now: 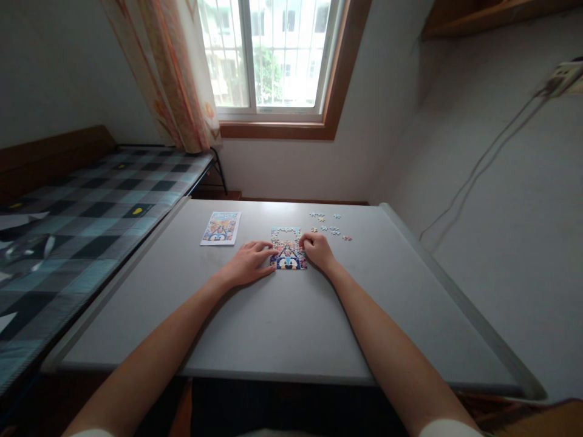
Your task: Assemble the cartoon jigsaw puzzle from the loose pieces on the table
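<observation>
A partly assembled jigsaw puzzle lies flat on the table, with a gap in its upper part where the table shows through. My left hand rests at the puzzle's left edge, fingers spread and fingertips touching it. At the right edge, my right hand has its fingers curled in a pinch; whatever is between them is hidden. Several loose puzzle pieces are scattered beyond my right hand. To the left lies a printed picture sheet showing a similar colourful design.
The pale table has raised side edges. On the left stands a bed with a checked cover. A curtain hangs by the barred window. Cables run down the right wall from a socket.
</observation>
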A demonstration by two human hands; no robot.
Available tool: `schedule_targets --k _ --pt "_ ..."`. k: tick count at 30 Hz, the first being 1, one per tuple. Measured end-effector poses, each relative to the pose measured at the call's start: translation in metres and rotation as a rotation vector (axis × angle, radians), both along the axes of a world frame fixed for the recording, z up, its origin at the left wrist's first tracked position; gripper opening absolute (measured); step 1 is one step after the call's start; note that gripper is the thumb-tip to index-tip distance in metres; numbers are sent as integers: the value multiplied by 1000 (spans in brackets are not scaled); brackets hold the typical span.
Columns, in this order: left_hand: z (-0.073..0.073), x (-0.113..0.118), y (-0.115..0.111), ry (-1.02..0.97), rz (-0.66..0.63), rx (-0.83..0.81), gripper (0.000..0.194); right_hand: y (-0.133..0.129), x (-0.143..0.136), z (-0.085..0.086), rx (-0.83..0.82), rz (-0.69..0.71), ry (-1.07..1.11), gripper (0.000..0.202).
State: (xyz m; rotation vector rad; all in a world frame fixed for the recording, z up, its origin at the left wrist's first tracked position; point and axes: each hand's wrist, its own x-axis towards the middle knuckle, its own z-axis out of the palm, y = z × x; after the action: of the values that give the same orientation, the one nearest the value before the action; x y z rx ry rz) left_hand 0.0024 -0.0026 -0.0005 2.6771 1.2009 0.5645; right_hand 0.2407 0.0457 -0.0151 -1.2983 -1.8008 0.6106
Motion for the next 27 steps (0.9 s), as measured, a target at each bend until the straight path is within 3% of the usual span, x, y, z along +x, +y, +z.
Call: schedule_targets --k 27 --pt "0 0 0 25 -1 1 41 2 1 -3 5 12 2 25"
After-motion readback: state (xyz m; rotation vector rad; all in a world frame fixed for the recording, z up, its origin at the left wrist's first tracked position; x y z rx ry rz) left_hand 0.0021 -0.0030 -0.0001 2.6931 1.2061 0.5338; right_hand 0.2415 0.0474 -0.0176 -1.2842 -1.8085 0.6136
